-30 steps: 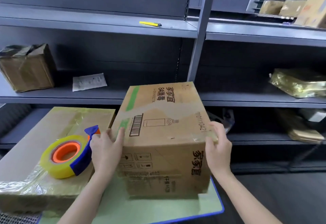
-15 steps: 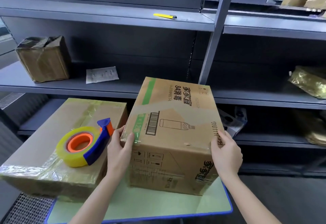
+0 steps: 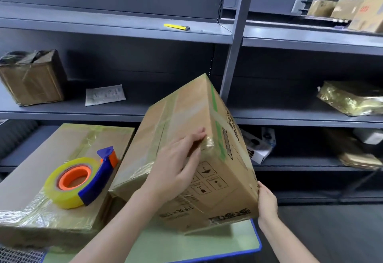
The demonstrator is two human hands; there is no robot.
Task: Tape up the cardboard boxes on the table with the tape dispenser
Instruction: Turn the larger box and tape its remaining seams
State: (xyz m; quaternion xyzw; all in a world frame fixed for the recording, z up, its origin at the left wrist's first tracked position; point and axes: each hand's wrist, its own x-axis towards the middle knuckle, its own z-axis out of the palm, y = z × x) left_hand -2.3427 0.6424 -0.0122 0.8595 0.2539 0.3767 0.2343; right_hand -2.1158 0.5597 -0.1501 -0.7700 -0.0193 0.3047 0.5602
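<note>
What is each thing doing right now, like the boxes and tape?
printed box: tilted up on one edge, taped
flat box: lying flat, taped over
tape dispenser: lying on the flat box, untouched
left hand: flat against the printed box
right hand: at its lower corner, fingers hidden

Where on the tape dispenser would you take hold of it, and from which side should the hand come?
Probably the blue handle of the tape dispenser, coming from above. It lies flat on the taped box with the orange core facing up, and the handle curves along its near right edge, exposed; the tilted box crowds its right side.
</note>
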